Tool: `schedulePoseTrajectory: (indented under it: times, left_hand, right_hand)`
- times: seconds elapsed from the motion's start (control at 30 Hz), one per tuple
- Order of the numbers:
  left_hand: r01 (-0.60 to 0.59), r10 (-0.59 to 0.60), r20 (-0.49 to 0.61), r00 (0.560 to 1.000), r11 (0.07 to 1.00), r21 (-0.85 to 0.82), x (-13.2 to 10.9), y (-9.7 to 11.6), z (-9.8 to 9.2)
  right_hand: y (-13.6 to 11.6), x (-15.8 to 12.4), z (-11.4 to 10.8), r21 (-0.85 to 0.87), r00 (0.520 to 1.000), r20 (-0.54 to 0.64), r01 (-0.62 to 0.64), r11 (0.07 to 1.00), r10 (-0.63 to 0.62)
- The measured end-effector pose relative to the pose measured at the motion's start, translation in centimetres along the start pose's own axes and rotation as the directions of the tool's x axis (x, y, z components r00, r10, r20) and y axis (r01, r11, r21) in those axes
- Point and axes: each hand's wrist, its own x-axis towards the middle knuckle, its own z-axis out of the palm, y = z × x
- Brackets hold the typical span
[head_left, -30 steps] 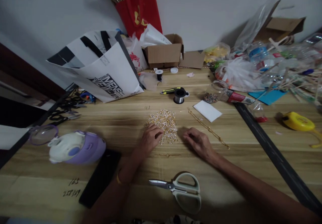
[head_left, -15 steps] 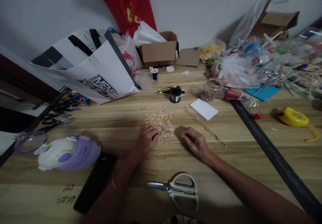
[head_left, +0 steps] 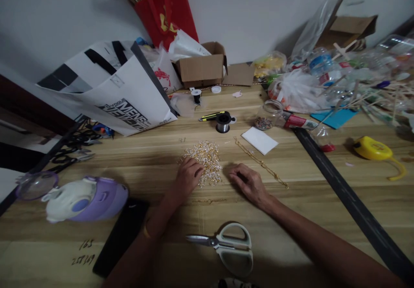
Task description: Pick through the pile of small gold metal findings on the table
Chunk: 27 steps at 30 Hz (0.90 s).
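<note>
A pile of small gold and silver beads (head_left: 203, 158) lies on the wooden table (head_left: 307, 193). My left hand (head_left: 187, 177) rests at the pile's near left edge, fingers curled into the beads. Just right of the pile, my right hand (head_left: 247, 183) lies on the table with fingers curled under; what they hold is hidden. A gold chain (head_left: 261, 164) runs diagonally beyond the right hand. A short thin chain piece (head_left: 208, 201) lies between my wrists.
Scissors (head_left: 226, 247) lie near the front edge. A purple and white bottle (head_left: 86, 198) and a black phone (head_left: 121, 236) are at the left. Behind are a wire spool (head_left: 223, 124), white card (head_left: 259, 140), shopping bag (head_left: 119, 94), cardboard box (head_left: 202, 69) and yellow tape measure (head_left: 371, 148).
The view has drifted slightly right and down. Both hands stay by the bead pile with almost no movement.
</note>
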Motion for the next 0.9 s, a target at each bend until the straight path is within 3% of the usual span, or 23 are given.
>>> schedulePoseTrajectory:
  times: [0.3, 0.5, 0.9]
  left_hand:
    - [-0.026, 0.001, 0.158, 0.987, 0.987, 0.156, 0.8, 0.4, 0.0]
    - [-0.052, 0.026, 0.14, 0.99, 0.981, 0.189, 0.8, -0.1, 0.2]
    - [-0.019, 0.008, 0.109, 0.994, 0.995, 0.1, 0.4, -0.8, -0.3]
  right_hand:
    - [-0.1, 0.0, 0.0, 0.01, 1.0, 0.014, -0.003, 1.0, 0.002]
    - [-0.1, 0.0, -0.1, -0.04, 0.999, 0.037, 0.02, 0.999, -0.019]
    - [-0.1, 0.1, 0.0, -0.038, 0.999, 0.036, 0.042, 0.998, -0.04]
